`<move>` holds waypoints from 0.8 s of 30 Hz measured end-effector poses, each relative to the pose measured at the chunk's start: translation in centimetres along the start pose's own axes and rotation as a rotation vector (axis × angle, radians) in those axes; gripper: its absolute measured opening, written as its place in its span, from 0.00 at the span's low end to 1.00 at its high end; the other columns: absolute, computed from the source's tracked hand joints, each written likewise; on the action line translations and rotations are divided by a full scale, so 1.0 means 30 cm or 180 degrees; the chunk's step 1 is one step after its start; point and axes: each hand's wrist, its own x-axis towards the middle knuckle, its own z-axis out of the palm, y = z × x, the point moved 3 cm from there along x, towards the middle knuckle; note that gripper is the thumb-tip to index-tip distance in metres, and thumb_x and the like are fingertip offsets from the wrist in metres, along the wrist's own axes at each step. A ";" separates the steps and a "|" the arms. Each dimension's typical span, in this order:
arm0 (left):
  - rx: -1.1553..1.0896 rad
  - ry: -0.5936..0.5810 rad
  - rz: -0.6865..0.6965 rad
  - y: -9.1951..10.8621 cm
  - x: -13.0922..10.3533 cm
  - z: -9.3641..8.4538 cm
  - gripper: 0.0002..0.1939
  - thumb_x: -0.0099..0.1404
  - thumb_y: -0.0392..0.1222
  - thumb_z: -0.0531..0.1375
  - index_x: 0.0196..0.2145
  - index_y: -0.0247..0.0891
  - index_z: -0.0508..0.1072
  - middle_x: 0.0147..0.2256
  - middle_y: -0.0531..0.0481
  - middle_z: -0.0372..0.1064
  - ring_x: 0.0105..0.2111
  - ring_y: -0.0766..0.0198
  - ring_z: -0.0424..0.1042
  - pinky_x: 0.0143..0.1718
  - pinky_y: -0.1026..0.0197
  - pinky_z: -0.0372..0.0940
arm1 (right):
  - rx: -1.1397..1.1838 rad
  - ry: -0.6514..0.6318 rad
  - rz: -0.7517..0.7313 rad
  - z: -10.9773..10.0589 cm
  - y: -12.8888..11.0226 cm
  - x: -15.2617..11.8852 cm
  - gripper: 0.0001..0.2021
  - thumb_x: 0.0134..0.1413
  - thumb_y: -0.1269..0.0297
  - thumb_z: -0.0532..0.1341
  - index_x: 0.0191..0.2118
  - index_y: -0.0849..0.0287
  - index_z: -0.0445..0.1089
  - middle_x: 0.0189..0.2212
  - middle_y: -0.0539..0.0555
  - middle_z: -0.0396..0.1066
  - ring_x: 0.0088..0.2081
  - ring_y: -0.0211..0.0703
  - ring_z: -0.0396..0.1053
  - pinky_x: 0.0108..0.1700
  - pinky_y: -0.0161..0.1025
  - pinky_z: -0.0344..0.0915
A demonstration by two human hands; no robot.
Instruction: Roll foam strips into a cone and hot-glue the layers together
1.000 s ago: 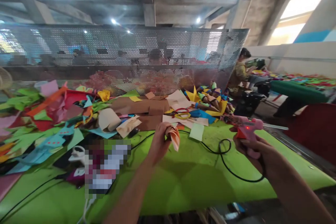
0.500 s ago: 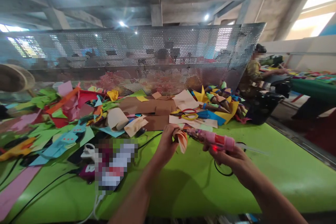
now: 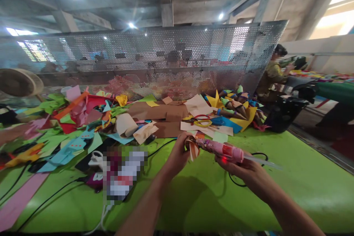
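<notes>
Currently, curled peach paper (image 3: 194,151) is pinched by the left hand (image 3: 177,156); a pink hot-glue gun (image 3: 227,150) is gripped by the right hand (image 3: 243,169), its nozzle (image 3: 199,142) between both hands.

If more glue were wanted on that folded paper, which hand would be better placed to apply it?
Probably the right hand: it holds the pink glue gun, which points toward the folded paper. The left hand is occupied holding that paper.
</notes>
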 end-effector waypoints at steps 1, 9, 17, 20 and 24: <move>-0.0060 -0.0015 -0.0003 0.005 -0.001 0.002 0.12 0.59 0.29 0.61 0.40 0.38 0.68 0.37 0.50 0.64 0.36 0.63 0.63 0.40 0.62 0.59 | -0.0022 0.0009 -0.0020 0.000 0.001 0.001 0.23 0.46 0.43 0.69 0.39 0.58 0.77 0.36 0.56 0.77 0.36 0.49 0.73 0.38 0.40 0.71; -0.0636 -0.0162 -0.0040 0.031 -0.001 0.014 0.13 0.58 0.33 0.62 0.41 0.37 0.68 0.38 0.49 0.65 0.37 0.63 0.65 0.41 0.62 0.62 | -0.0133 0.0260 -0.0014 -0.001 0.000 0.006 0.29 0.41 0.37 0.68 0.42 0.57 0.78 0.37 0.57 0.78 0.37 0.53 0.75 0.37 0.43 0.74; -0.0680 -0.0195 0.0026 0.043 -0.003 0.018 0.12 0.57 0.33 0.63 0.41 0.36 0.70 0.39 0.47 0.67 0.39 0.61 0.67 0.45 0.60 0.63 | -0.0315 0.0329 -0.0068 -0.001 -0.006 0.010 0.30 0.40 0.37 0.69 0.43 0.57 0.79 0.42 0.59 0.78 0.40 0.54 0.75 0.40 0.42 0.74; -0.0640 -0.0201 0.0028 0.034 -0.003 0.018 0.13 0.58 0.33 0.63 0.42 0.36 0.71 0.41 0.46 0.68 0.42 0.60 0.67 0.46 0.58 0.63 | -0.0404 0.0347 -0.0064 -0.006 0.003 0.010 0.29 0.41 0.38 0.68 0.43 0.57 0.79 0.46 0.59 0.77 0.43 0.56 0.75 0.42 0.43 0.74; -0.0547 -0.0253 0.0073 0.045 -0.002 0.015 0.08 0.60 0.36 0.63 0.39 0.36 0.71 0.39 0.47 0.68 0.40 0.60 0.67 0.46 0.58 0.64 | -0.0488 0.0371 -0.0055 -0.015 0.010 0.011 0.28 0.41 0.39 0.69 0.42 0.56 0.79 0.49 0.60 0.75 0.47 0.58 0.74 0.46 0.46 0.73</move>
